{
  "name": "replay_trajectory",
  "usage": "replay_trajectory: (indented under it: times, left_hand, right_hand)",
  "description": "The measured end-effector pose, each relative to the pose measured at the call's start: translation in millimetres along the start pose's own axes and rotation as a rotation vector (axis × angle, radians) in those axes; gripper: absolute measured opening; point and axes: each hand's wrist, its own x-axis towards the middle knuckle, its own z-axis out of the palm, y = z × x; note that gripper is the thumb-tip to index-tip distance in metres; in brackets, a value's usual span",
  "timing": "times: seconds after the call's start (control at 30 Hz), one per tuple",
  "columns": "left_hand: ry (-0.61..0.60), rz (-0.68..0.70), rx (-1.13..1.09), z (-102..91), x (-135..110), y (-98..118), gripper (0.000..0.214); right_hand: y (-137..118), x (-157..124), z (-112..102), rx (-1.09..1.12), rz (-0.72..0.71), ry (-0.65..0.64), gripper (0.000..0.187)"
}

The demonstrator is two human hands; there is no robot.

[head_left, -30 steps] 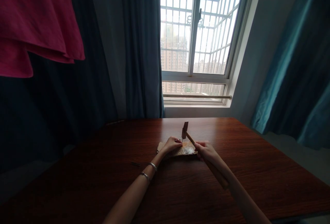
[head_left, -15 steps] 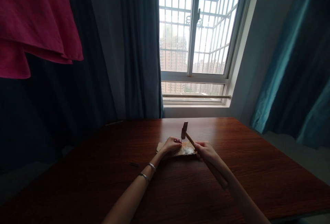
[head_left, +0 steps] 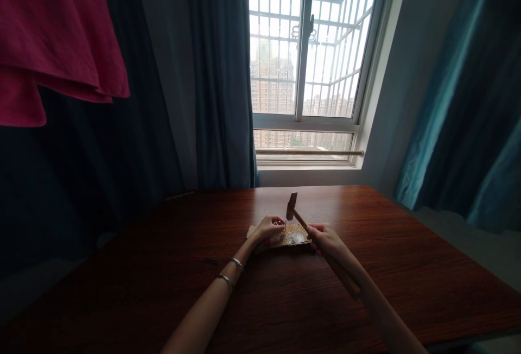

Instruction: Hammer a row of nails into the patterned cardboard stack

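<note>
A small light wooden board (head_left: pixel 290 236), dotted with many nail marks, lies on the dark red-brown table (head_left: pixel 163 272). My left hand (head_left: pixel 266 229) rests on the board's left part, its fingers pinched on a thin nail standing upright. My right hand (head_left: pixel 325 241) is closed round the wooden handle of a hammer (head_left: pixel 291 206). The dark hammer head hangs just above the nail. The handle's end sticks out behind my wrist.
A small dark object (head_left: pixel 211 260) lies on the table left of my left forearm. Beyond the table's far edge is a barred window (head_left: pixel 305 61) between blue curtains (head_left: pixel 220 71). A red cloth (head_left: pixel 57 33) hangs at the upper left.
The hammer head has stayed close over the nail, shifting only slightly. My view has drifted a little. Both hands keep their grips.
</note>
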Motion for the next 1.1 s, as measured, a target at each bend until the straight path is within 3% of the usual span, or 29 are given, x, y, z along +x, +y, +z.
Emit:
replay_trajectory:
  times: [0.27,0.63,1.1]
  left_hand:
    - [-0.035,-0.004,0.026,-5.0,-9,13,0.029]
    - [-0.022,0.033,0.006,-0.4,3,-6,0.034]
    - [-0.015,-0.039,0.028,-5.5,-8,10,0.036]
  right_hand:
    - [-3,-3,0,0.008,-0.007,-0.005,0.036]
    - [-5,-3,0,-0.023,-0.01,-0.002,0.04]
    - [-6,-4,1,-0.018,0.01,0.011,0.038]
